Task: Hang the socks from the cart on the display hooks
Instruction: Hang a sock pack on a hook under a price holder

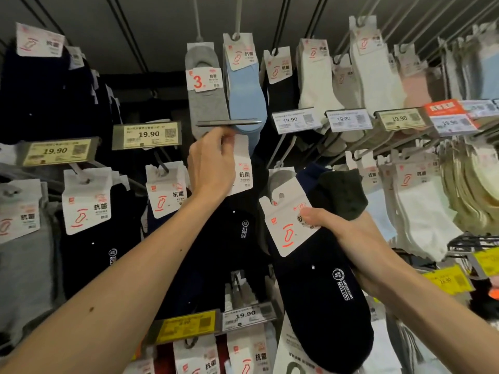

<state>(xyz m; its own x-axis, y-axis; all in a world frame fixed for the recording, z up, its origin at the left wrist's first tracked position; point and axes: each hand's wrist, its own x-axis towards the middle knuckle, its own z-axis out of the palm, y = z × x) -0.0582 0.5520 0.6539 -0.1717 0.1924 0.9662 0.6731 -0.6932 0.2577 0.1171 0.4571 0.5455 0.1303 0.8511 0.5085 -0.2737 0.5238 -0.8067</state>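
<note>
My left hand (212, 164) pinches the white card top of a dark sock pack (237, 228), raised just under a display hook's price holder (229, 122). The pack's socks hang down below my wrist. My right hand (348, 236) grips a bundle of sock packs (321, 290) at centre right: a navy pair with a white card header on top, and dark grey socks behind it. The hook's tip is hidden behind my left hand.
The wall is full of hanging socks: grey pack (205, 103) and light blue pack (247, 98) straight above, white socks (318, 85) to the right, dark ones (89, 238) at left. Price tags reading 19.90 (147, 134) stick out on the hook ends.
</note>
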